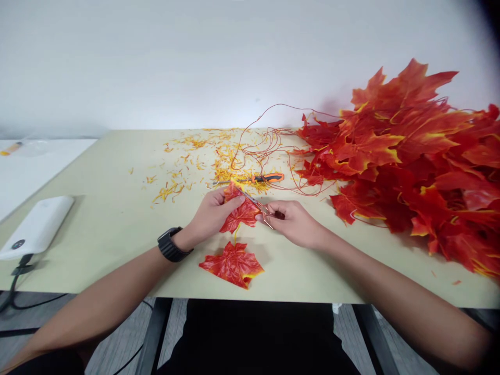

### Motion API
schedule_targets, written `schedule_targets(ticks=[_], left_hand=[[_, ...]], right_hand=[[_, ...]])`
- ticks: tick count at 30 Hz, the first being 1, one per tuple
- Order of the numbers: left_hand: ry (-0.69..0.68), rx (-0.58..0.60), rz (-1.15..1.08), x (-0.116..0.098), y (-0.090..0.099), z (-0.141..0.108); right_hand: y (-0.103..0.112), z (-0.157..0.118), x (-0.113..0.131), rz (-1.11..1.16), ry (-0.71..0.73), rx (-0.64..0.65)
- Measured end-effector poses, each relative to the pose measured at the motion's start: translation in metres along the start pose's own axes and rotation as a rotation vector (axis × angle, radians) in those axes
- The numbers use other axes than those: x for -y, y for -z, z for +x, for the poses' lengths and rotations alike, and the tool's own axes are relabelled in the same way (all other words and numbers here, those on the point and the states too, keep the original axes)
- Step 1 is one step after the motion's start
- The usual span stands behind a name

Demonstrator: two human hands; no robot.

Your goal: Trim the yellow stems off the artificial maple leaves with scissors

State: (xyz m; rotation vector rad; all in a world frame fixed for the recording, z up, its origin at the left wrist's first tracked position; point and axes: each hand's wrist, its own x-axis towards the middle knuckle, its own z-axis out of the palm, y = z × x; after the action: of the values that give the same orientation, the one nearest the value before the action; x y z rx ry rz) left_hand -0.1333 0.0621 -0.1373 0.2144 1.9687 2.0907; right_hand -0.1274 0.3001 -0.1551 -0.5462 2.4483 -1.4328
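Observation:
Between the thumb and fingers of my left hand [213, 211] is a red artificial maple leaf [241, 216] with yellow edging. My right hand [292, 221] grips small scissors [265, 209] by their handles, and their blades lie along the upper right edge of that leaf. A second artificial maple leaf [234, 264], red with a yellow edge, lies on the table near its front, just below the held one. A short yellow stem shows between the two leaves. My left fingers are partly hidden behind the held leaf.
A large heap of red artificial leaves [410, 156] fills the right side, trailing thin red cords [269, 143]. Behind my hands lie an orange-and-black handled tool [269, 178] and scattered yellow trimmings [167, 192]. A white power bank [39, 224] with a cable sits at left.

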Motion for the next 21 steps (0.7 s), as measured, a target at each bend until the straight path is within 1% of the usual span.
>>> schedule_targets(ticks=[5,13,21], left_hand=[[-0.080,-0.038,0.116,0.0017,-0.0004,0.0007],[-0.089,-0.054,0.135,0.0015,-0.0002,-0.0004],[-0.100,-0.060,0.135,0.0007,-0.0006,-0.0009]], right_hand=[[0.0000,-0.0003,0.0016,-0.039,0.012,-0.004],[0.0048,-0.0011,0.0040,-0.131,0.024,-0.018],[0.0055,-0.0015,0.0048,-0.130,0.028,-0.021]])
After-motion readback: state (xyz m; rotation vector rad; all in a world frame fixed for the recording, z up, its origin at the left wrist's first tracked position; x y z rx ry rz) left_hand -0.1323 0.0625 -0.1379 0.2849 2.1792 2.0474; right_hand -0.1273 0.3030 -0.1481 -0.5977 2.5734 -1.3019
